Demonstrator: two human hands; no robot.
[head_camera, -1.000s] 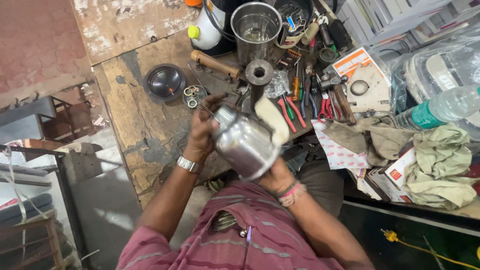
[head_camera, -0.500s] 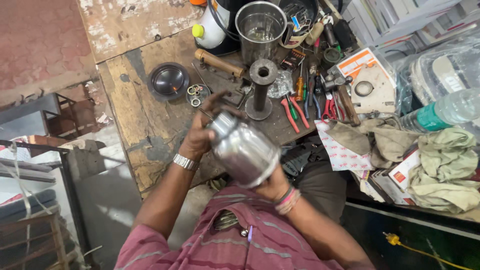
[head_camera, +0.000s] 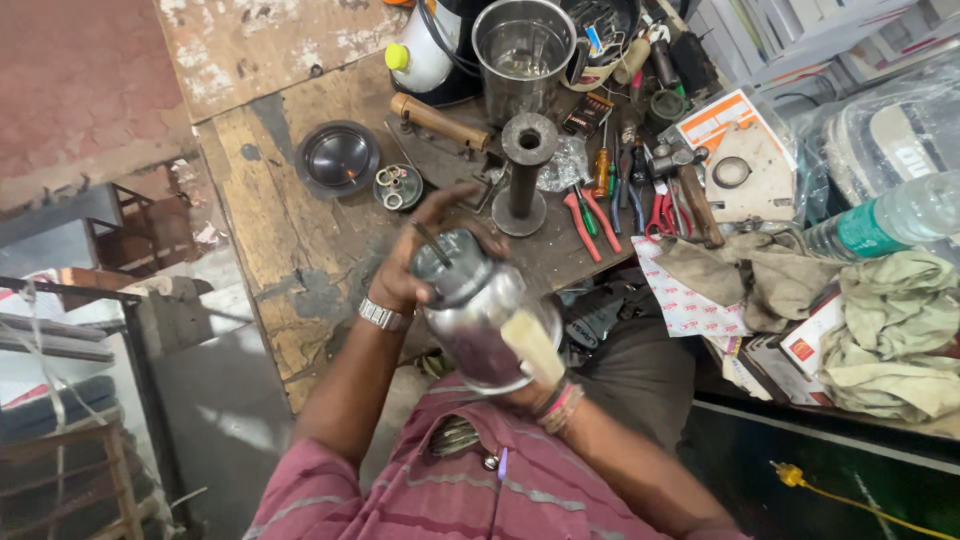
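Steel mixer jar (head_camera: 480, 315) held upside down in front of the chest, above the edge of the wooden surface (head_camera: 280, 220), cream handle (head_camera: 532, 345) facing up. Left hand (head_camera: 420, 255) curls over the jar's base end, fingers pinching a thin dark rod-like tool (head_camera: 432, 240) against it. Right hand (head_camera: 525, 392) mostly hidden under the jar, seems to cup the body near the handle; grip cannot be told fully. Jar looks rigid, fairly light, polished and likely slippery; handle or base rim is the safest hold. Beyond it: black metal stand (head_camera: 525, 170), open steel jar (head_camera: 522, 50), dark round lid (head_camera: 337, 158), screwdrivers and pliers (head_camera: 600, 195). Right side: white-orange printed carton (head_camera: 715, 125), red-patterned white paper (head_camera: 690, 300), clear bottle with green label (head_camera: 880, 220), rags (head_camera: 890, 330).
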